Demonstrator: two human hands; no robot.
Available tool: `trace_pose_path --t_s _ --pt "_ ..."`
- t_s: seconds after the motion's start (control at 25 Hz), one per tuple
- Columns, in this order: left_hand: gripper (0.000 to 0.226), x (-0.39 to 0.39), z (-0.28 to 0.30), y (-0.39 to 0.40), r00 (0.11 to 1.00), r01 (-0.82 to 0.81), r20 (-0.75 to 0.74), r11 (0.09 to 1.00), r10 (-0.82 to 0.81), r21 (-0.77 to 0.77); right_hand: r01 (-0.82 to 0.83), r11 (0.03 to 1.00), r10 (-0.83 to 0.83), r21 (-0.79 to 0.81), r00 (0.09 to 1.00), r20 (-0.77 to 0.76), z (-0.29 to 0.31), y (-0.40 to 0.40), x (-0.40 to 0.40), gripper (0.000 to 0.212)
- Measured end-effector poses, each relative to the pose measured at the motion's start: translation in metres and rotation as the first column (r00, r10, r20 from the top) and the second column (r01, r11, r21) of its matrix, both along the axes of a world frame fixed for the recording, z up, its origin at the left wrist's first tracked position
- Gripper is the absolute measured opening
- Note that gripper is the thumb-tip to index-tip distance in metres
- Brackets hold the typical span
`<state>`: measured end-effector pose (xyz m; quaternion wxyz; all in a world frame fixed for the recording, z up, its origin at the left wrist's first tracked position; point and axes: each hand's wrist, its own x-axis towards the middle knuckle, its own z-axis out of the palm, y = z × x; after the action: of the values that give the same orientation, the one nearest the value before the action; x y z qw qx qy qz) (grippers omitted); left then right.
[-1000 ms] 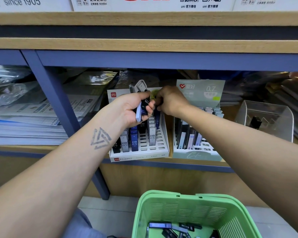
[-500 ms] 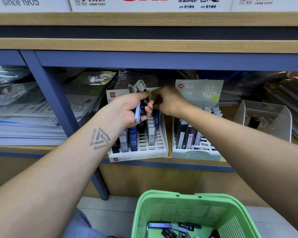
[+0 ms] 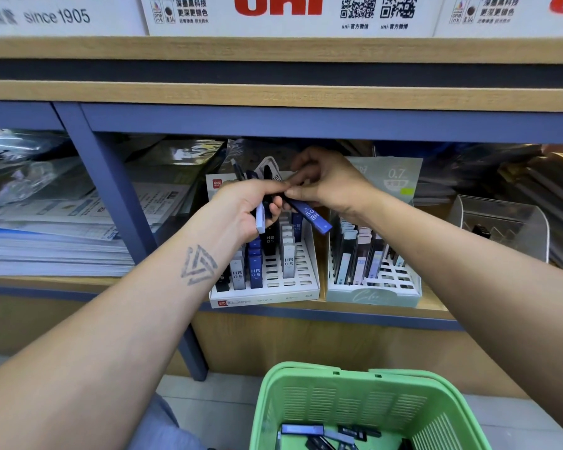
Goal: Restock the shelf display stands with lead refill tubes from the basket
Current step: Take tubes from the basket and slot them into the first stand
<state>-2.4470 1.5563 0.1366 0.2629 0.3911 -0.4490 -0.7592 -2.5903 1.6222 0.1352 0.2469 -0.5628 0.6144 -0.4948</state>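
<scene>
Head view, centre frame: your left hand [image 3: 241, 211] is curled round a bundle of lead refill tubes [image 3: 263, 203] above the white display stand [image 3: 303, 261], while your right hand [image 3: 330, 183] pinches one blue HB 0.5 tube [image 3: 311, 216] by its end. That tilted tube could slip or knock the standing rows, since the grip is so near its tip; spare tubes lie in the green basket [image 3: 355, 404] at lower right.

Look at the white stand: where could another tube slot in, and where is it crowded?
Free slots show on the white stand in front of the black tube and the grey tube, near its right wall. Its left rows are crowded.
</scene>
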Motion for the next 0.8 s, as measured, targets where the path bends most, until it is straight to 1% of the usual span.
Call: trace_pose_path --t_s 0.08,0.16,0.2,0.28,0.32,0.36,0.44,0.48,0.52,0.56,0.6,0.64,0.76,0.8 --pt "0.008 0.003 0.000 -0.001 0.999 -0.013 -0.038 0.999 0.014 0.032 0.003 1.000 -0.004 -0.017 0.998 -0.061 0.002 0.002 0.001 0.040" --pt "0.011 0.004 0.000 -0.003 0.995 -0.059 -0.074 0.996 0.064 0.072 -0.009 1.000 0.009 -0.001 0.999 -0.041 0.006 0.004 0.004 0.041" --pt "0.011 0.004 0.000 -0.006 0.990 -0.102 -0.084 0.991 0.109 0.083 -0.040 0.998 0.039 0.043 0.999 0.019 0.007 0.005 0.005 0.040" --pt "0.008 0.006 0.001 -0.014 0.967 -0.226 -0.101 0.971 0.233 0.081 -0.135 0.976 0.101 0.173 0.976 0.191 0.010 0.010 0.008 0.037" --pt "0.009 0.007 0.001 -0.019 0.951 -0.281 -0.111 0.957 0.289 0.077 -0.138 0.970 0.084 0.202 0.963 0.255 0.011 0.011 0.007 0.033" --pt "0.011 0.008 0.001 -0.022 0.939 -0.318 -0.117 0.945 0.325 0.072 -0.101 0.976 0.032 0.191 0.942 0.333 0.011 0.011 0.004 0.028" --pt "0.008 0.010 0.001 -0.021 0.941 -0.311 -0.117 0.948 0.317 0.062 0.082 0.987 -0.141 0.139 0.857 0.496 0.013 0.009 -0.005 0.018" --pt "0.007 0.010 0.001 -0.017 0.951 -0.285 -0.110 0.957 0.289 0.057 0.176 0.977 -0.211 0.118 0.847 0.488 0.015 0.008 -0.010 0.014" --pt "0.009 0.009 0.000 -0.014 0.959 -0.261 -0.103 0.964 0.265 0.052 0.260 0.961 -0.277 0.096 0.883 0.379 0.015 0.007 -0.016 0.012" --pt "0.012 0.008 0.000 -0.013 0.963 -0.246 -0.103 0.968 0.250 0.053 0.316 0.946 -0.324 0.074 0.926 0.194 0.015 0.006 -0.021 0.012" --pt "0.015 0.007 -0.001 -0.013 0.964 -0.239 -0.109 0.969 0.244 0.057 0.337 0.940 -0.339 0.051 0.940 0.034 0.015 0.007 -0.026 0.014" --pt "0.017 0.006 -0.001 -0.013 0.963 -0.236 -0.115 0.970 0.242 0.064 0.334 0.942 -0.332 0.039 0.942 -0.056 0.016 0.008 -0.029 0.016" --pt "0.015 0.002 -0.001 -0.013 0.964 -0.238 -0.108 0.969 0.244 0.063 0.265 0.962 -0.255 0.065 0.958 -0.129 0.023 0.011 -0.030 0.015" --pt "0.015 0.001 -0.002 -0.012 0.966 -0.233 -0.100 0.971 0.238 0.059 0.247 0.965 -0.228 0.084 0.955 -0.188 0.023 0.009 -0.028 0.012"
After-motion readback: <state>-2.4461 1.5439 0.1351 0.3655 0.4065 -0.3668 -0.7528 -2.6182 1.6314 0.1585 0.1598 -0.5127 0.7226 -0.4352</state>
